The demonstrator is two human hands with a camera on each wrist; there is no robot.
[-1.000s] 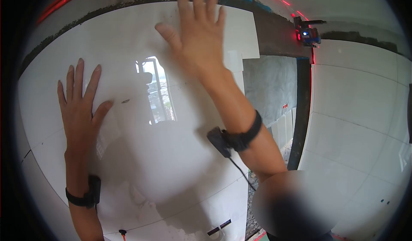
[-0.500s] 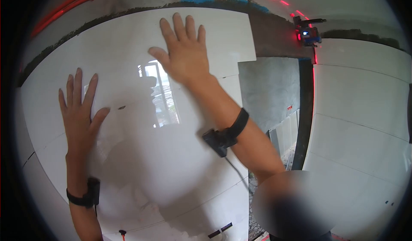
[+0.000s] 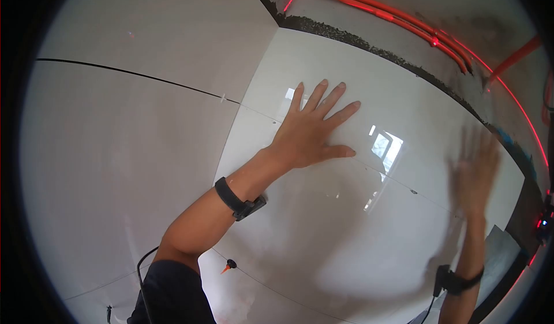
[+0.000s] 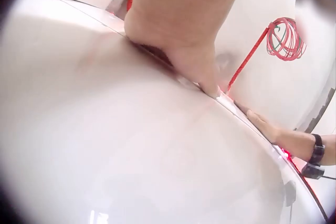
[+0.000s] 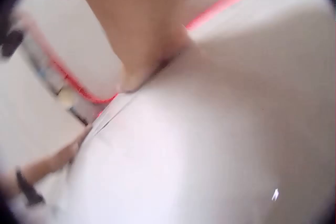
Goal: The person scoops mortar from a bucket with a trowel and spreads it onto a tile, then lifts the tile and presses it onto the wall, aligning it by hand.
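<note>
A glossy white wall tile (image 3: 346, 237) fills the middle of the head view, with thin joints crossing it. My left hand (image 3: 311, 129) lies flat on it near the left corner, fingers spread and straight, over the upper joint. At the right of the tiled surface my right hand (image 3: 478, 171) is blurred, its fingers pointing up; whether it touches the tile there cannot be told. In the left wrist view the left palm (image 4: 178, 29) meets the tile face. The right palm (image 5: 142, 40) is close against the surface in the right wrist view. Neither hand holds anything.
Orange pipes (image 3: 392, 17) and a red laser line run along the bare wall above the tiles. A laser level (image 3: 544, 223) is at the far right. An orange-tipped black clip (image 3: 231, 264) sits in the lower joint. Larger tiles (image 3: 127, 151) cover the left wall.
The head view has swung to the left, bringing the corner and left wall into sight. My left hand now lies near that corner, and my right hand has become blurred at the right.
</note>
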